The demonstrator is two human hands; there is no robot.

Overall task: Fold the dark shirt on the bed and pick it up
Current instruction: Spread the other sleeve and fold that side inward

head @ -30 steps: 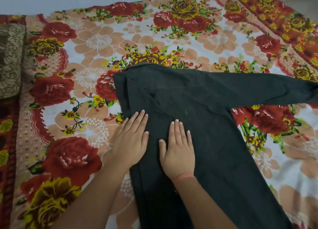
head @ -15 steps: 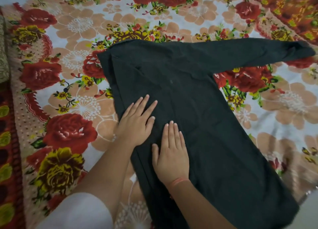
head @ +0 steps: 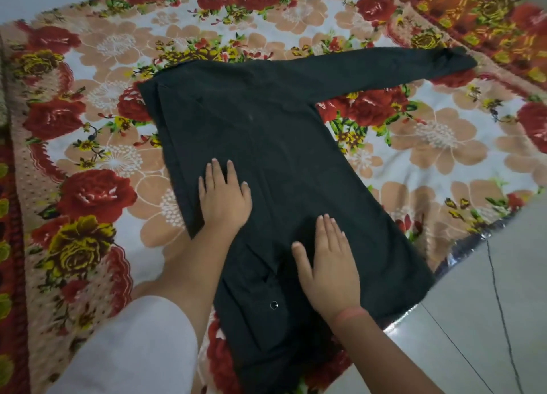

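Left hand (head: 223, 199) and right hand (head: 328, 264) both lie flat, fingers straight, pressing the dark shirt (head: 281, 144) spread on the floral bed (head: 88, 162)

The dark shirt (head: 266, 133) lies flat on the bed (head: 103, 156) before me. Its nine o'clock side is folded in to a straight edge, and one long sleeve (head: 399, 67) stretches toward two o'clock. The hem reaches the bed's near edge.

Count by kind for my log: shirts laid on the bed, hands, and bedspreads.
dark shirt: 1
hands: 2, the left hand and the right hand, both flat on the shirt
floral bedspread: 1
Total: 4
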